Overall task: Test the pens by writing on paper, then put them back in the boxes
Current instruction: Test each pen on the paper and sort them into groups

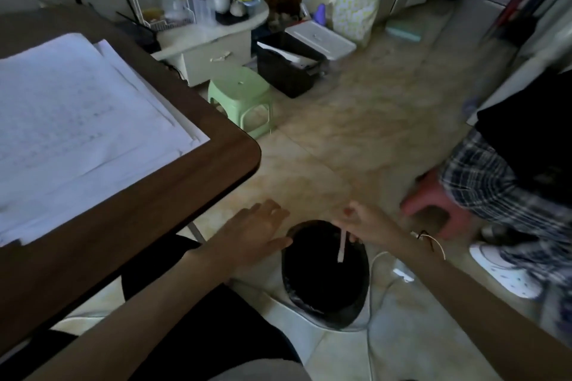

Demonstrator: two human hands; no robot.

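Right hand (365, 222): seen curled, with a thin pale stick (342, 246) pinched at its top end between thumb and fingertips.
Thin pale stick: held hanging, tip down, over the dark mouth of the waste bin (297, 294); whether it is a pen cannot be told through the blur.
Left hand (257, 225): spread flat with straight fingers and nothing held, palm down, its fingertips at the bin's left rim.
Waste bin: a white body lined with a black bag, set on the tiled floor between the two forearms.
Paper stack (77, 120): white sheets with faint writing, laid on the brown table (185, 194) at upper left, well apart from both hands.
Wrist cord (428, 239): a thin band seen tied round the right wrist.
Cable (380, 256): a white lead trailed over the floor just right of the bin.
Green stool (240, 92): stood beyond the table corner.
Black box (288, 67): open, on the floor further back, with a white lidded box (322, 38) just behind it.
Second person (495, 182): plaid trousers and a white shoe (501, 269) seen at right, seated on a pink stool (433, 194).
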